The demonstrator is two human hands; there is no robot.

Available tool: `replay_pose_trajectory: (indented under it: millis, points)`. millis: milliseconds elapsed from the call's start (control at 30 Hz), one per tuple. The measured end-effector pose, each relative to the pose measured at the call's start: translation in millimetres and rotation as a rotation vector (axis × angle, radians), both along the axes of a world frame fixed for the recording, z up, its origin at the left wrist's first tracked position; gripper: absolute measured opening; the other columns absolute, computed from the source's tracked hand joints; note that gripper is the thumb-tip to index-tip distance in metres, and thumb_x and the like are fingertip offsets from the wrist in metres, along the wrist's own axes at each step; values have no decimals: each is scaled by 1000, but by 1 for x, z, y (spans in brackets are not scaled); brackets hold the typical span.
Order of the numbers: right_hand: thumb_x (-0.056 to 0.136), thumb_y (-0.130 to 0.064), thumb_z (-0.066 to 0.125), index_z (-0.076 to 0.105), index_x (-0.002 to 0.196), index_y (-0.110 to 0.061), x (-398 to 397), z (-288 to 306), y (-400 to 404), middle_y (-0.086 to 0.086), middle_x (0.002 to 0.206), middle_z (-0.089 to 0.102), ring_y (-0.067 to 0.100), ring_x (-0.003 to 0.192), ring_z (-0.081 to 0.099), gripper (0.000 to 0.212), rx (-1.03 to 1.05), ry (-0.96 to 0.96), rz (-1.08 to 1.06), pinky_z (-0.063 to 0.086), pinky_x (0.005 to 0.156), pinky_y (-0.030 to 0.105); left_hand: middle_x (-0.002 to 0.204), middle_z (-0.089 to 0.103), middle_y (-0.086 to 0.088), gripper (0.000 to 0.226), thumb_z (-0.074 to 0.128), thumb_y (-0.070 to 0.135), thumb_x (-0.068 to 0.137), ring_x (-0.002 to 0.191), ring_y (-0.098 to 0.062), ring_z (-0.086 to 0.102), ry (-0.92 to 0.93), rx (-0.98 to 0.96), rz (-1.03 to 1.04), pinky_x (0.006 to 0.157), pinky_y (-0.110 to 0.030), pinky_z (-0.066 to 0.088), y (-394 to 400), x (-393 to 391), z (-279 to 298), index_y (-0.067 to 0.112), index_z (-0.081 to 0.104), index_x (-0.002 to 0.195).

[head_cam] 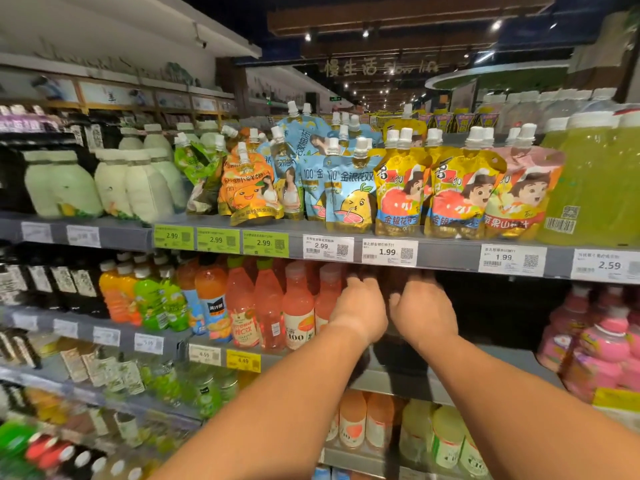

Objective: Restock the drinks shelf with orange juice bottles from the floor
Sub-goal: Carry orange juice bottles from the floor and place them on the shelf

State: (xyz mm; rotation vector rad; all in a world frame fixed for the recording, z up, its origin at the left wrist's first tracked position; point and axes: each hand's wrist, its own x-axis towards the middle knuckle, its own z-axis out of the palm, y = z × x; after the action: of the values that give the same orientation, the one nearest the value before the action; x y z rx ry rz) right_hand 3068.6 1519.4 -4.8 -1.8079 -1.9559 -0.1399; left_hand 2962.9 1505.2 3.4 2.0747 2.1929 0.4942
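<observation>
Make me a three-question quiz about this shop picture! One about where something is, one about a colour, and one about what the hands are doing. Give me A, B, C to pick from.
1. Where are both hands reaching?
A. Into the shelf under the squeezy pouches
B. Up to the ceiling lights
C. Down to the floor

2. What colour are the three price tags showing 2.99 on the left of the pouch shelf?
A. Blue
B. Green
C. Red

3. What does the dark gap to the right of the hands look like?
A. Packed with milk cartons
B. Full of pouches
C. Shows no bottles

Answers:
1 A: the left hand and right hand sit just below the pouch shelf.
2 B: the green price tags stand beside white ones.
3 C: the dark gap shows only shadow between the hands and the pink bottles.
</observation>
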Motion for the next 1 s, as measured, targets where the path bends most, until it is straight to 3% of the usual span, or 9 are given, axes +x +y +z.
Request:
replay_pose_trajectory:
  millis: [167, 300, 400, 633, 767, 867, 1000]
  points:
    - [89, -41, 48, 52, 100, -15, -25, -4, -56, 7, 95, 60, 28, 86, 62, 29, 8, -76, 73, 53, 70, 37, 106, 68, -12, 25, 55, 34, 88, 99, -33, 64, 72, 40, -117, 79, -36, 50, -59, -46, 10, 13, 65, 97]
    - [86, -42, 46, 59, 99, -16, -83, -2, -116, 9, 98, 66, 33, 91, 64, 32, -39, -72, 108, 50, 72, 36, 108, 70, -10, 29, 56, 30, 84, 99, -32, 66, 166, 10, -26, 76, -35, 51, -125, -130, 3, 12, 69, 101]
    - [84, -46, 46, 66, 99, -16, -161, -11, -170, 11, 102, 69, 33, 96, 66, 39, -110, -69, 220, 51, 75, 35, 112, 67, -11, 28, 54, 28, 86, 102, -33, 64, 178, -45, 87, 79, -38, 52, -186, -217, -5, 13, 67, 106]
    - [83, -53, 46, 64, 102, -18, -382, -33, -290, 8, 105, 67, 30, 95, 64, 43, -275, -169, 611, 51, 76, 34, 110, 66, -6, 29, 58, 32, 86, 98, -27, 64, 149, -248, 418, 78, -36, 54, -348, -415, -29, 15, 64, 109]
    - [79, -55, 42, 63, 103, -20, -492, -43, -356, 7, 102, 66, 29, 91, 62, 47, -317, -211, 837, 52, 72, 35, 99, 65, -6, 15, 54, 25, 84, 86, -24, 63, 88, -310, 642, 77, -35, 54, -449, -507, -42, 15, 62, 91]
    - [80, -53, 47, 61, 99, -19, -561, -52, -408, 9, 101, 64, 28, 87, 59, 41, -335, -285, 995, 47, 68, 33, 109, 68, -7, 30, 54, 29, 81, 93, -28, 66, 91, -320, 806, 80, -39, 56, -523, -565, -56, 13, 67, 103]
    - [81, -47, 49, 61, 93, -19, -633, -71, -460, 8, 100, 65, 29, 91, 62, 32, -348, -322, 1139, 45, 67, 31, 120, 63, -11, 43, 49, 34, 85, 107, -31, 62, 45, -319, 983, 85, -38, 51, -590, -624, -76, 14, 60, 122]
